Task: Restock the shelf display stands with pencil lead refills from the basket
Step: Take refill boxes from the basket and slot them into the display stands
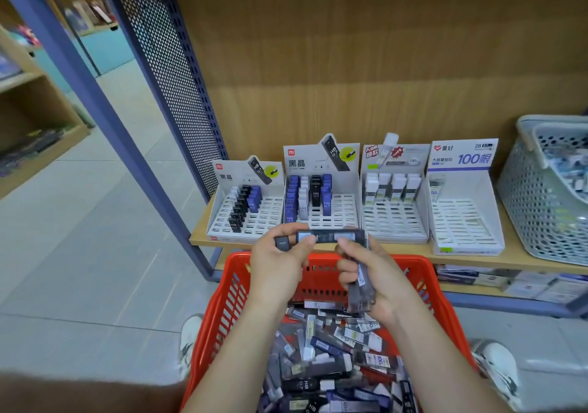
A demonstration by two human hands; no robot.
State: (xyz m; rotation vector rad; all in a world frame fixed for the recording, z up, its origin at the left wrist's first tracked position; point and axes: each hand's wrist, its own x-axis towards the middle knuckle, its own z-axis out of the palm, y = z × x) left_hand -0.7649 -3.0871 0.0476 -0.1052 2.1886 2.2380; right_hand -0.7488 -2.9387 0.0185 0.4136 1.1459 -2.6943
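Above basket (423,272), refill case (327,237) horizontal, crosswise

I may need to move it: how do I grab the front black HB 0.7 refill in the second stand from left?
Pinch the top end of the black HB 0.7 refill, coming down from above. It stands upright, base sunk in the stand, a white refill and a blue refill close either side, so only its top looks free.
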